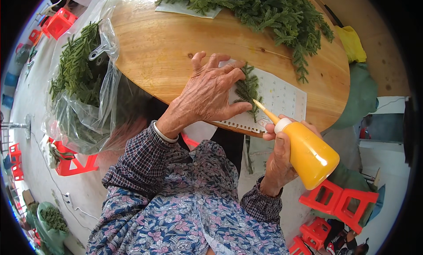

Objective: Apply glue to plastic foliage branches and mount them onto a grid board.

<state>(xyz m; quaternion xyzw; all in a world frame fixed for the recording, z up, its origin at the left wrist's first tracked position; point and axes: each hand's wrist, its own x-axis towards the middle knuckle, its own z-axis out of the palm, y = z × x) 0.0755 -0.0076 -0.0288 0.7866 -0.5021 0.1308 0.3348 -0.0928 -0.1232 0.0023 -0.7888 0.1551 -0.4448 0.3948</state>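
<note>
A small green needle-leaf sprig [247,89] lies on a white printed sheet [288,96] near the table's front edge. My left hand [207,87] is over the sheet's left side, its thumb and a bent finger against the sprig, steadying it; the other fingers are spread. In my right hand [280,156] is a squeeze bottle [308,153] of yellow-orange contents, tilted with its base toward the lower right. Its pointed nozzle comes down to the sprig's right side and seems to touch it.
A heap of green branches [273,17] covers the far side of the wooden table [154,43]. On the left hangs a clear plastic bag [83,118] of similar branches. Red stools [339,202] stand on the floor to the right. Yellow cloth [351,43] lies beyond the right edge.
</note>
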